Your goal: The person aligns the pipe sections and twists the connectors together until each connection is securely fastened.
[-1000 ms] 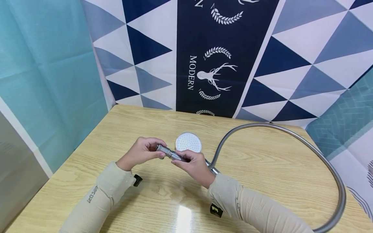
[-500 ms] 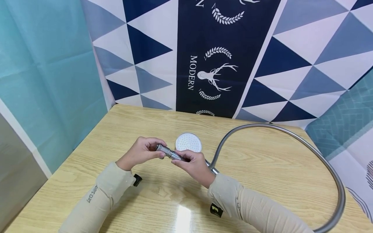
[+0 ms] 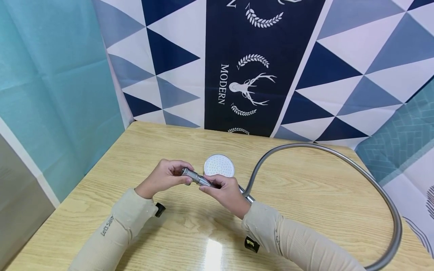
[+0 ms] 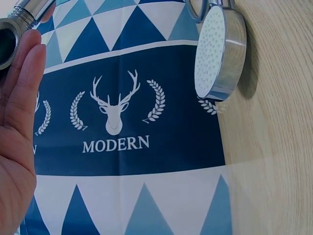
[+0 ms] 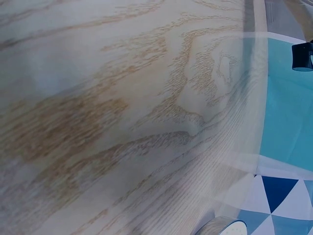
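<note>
Between thumb and fingers, my left hand (image 3: 164,177) holds a short grey metal tube fitting (image 3: 190,174). The fitting's round open mouth shows in the left wrist view, beside the straight fingers (image 4: 27,83). My right hand (image 3: 228,191) pinches the tapered metal end (image 3: 205,182) that lines up with the fitting. A round shower head (image 3: 219,165) with a white nozzle face lies just behind the right hand. Its chrome handle (image 3: 250,198) runs to the right, partly hidden by that hand and sleeve. The right wrist view misses the hand and shows only the head's edge (image 5: 234,228).
A grey shower hose (image 3: 298,145) loops widely over the right side of the wooden table (image 3: 162,143) and leaves at the bottom. Patterned cloth (image 3: 179,49) hangs behind the table, and teal cloth (image 3: 51,94) stands along the left.
</note>
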Motion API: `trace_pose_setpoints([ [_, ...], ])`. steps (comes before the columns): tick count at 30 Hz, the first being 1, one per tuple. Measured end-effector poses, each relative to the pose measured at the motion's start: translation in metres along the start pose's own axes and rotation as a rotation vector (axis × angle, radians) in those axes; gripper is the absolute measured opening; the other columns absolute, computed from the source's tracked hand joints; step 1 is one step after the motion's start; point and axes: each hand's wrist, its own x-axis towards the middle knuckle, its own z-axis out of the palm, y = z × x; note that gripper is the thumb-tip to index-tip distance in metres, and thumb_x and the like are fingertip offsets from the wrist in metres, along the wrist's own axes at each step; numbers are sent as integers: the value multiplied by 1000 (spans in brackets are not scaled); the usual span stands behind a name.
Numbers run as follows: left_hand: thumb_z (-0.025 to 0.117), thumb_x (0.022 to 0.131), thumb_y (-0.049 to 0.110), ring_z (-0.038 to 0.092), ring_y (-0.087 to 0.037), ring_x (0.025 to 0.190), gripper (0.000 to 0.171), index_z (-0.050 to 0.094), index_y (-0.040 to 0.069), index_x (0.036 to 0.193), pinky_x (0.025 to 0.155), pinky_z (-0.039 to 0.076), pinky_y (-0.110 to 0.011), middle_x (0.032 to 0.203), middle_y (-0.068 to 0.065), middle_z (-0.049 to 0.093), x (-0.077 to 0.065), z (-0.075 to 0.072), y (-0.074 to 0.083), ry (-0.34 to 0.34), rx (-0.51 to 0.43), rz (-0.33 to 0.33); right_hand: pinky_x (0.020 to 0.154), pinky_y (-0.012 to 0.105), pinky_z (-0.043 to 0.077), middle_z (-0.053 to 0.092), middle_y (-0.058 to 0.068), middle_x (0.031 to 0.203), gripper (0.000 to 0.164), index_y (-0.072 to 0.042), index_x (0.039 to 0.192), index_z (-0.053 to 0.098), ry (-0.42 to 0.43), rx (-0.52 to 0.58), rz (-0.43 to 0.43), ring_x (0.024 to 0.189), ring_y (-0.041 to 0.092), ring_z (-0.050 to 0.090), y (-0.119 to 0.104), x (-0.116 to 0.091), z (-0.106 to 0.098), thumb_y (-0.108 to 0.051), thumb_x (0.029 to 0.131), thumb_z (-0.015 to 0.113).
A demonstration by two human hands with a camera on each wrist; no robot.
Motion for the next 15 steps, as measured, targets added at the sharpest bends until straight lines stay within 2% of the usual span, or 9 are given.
trace_pose_setpoints([
  [15, 71, 84, 24, 61, -5, 65, 39, 64, -12, 97, 54, 48, -23, 77, -17, 68, 0, 1, 1, -7, 5, 18, 58, 19, 48, 70, 19, 90, 25, 11, 105, 67, -9, -24, -14, 70, 4, 57, 1, -1, -1, 1, 83, 72],
])
